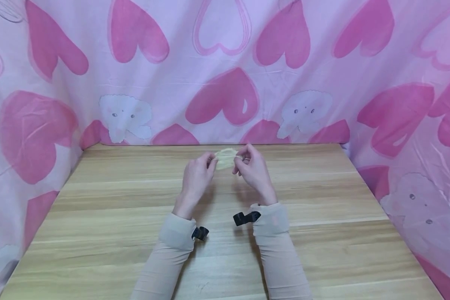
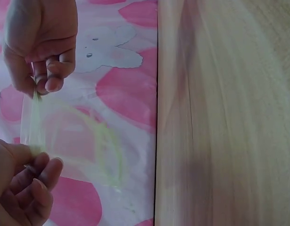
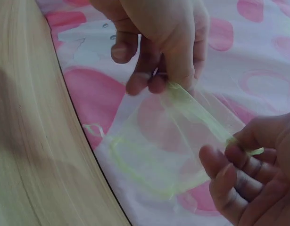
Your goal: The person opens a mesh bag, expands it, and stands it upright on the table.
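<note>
A sheer, pale yellow-green mesh bag (image 1: 225, 163) is stretched between both hands over the far part of the table. My left hand (image 1: 198, 173) pinches one end of its gathered edge between thumb and forefinger. At the opposite end, my right hand (image 1: 254, 168) pinches the same edge. In the right wrist view the mesh bag (image 3: 152, 141) hangs in a see-through panel with a greener band along its lower edge, and a thin ribbon loop (image 3: 94, 130) sticks out at one side. The other fingers of my right hand (image 3: 258, 169) are bent, off the mesh.
The wooden table (image 1: 116, 233) ends at a straight far edge just beyond the hands. A pink curtain (image 1: 225, 58) with hearts and rabbit faces hangs behind it and at both sides. Black wrist mounts (image 1: 246, 218) sit on the sleeves.
</note>
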A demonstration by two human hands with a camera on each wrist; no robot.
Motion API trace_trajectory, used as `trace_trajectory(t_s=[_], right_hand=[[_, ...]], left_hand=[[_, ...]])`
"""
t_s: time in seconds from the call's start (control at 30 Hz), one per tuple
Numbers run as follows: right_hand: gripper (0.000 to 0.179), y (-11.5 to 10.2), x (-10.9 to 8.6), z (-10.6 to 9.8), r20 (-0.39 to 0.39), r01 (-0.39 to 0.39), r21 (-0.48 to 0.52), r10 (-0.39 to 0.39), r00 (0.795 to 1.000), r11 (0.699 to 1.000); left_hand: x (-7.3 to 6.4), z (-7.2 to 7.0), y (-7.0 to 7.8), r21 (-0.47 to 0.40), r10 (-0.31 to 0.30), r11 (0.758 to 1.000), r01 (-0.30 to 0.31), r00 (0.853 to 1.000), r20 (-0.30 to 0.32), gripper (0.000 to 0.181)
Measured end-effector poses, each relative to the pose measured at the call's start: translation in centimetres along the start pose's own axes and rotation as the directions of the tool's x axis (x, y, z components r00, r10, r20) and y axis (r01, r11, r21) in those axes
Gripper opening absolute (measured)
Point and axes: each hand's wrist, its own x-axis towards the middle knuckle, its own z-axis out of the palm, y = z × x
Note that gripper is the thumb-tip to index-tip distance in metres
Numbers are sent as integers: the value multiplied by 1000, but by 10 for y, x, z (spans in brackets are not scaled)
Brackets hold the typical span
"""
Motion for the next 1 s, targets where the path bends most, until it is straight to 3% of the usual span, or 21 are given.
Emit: trace_trajectory(t_s=[0.07,0.33,0.53,0.63,0.87,1.0], right_hand=[[9,11,3,2,-18,-1,-16,0,1000,1000],[13,13,3,6,-135,-39,-119,23,991,992],[17,14,3,7,-204,-51,-96,30,979,994],[20,15,3,4,-176,-65,-89,48,983,994],[29,16,4,-2,7,-116,9,115,993,993],[22,16,4,0,3,-103,-19,103,995,994]], left_hand=[[0,1,0,22,21,1000,-21,1000,7,11],[-2,4,5,25,117,993,-117,993,-3,16],[-3,6,11,10,186,982,-186,982,-23,14],[-3,6,11,-8,186,982,-187,982,-30,11],[-3,6,10,-12,203,979,-204,978,-54,6],[-3,6,10,-20,223,974,-225,973,-60,5]])
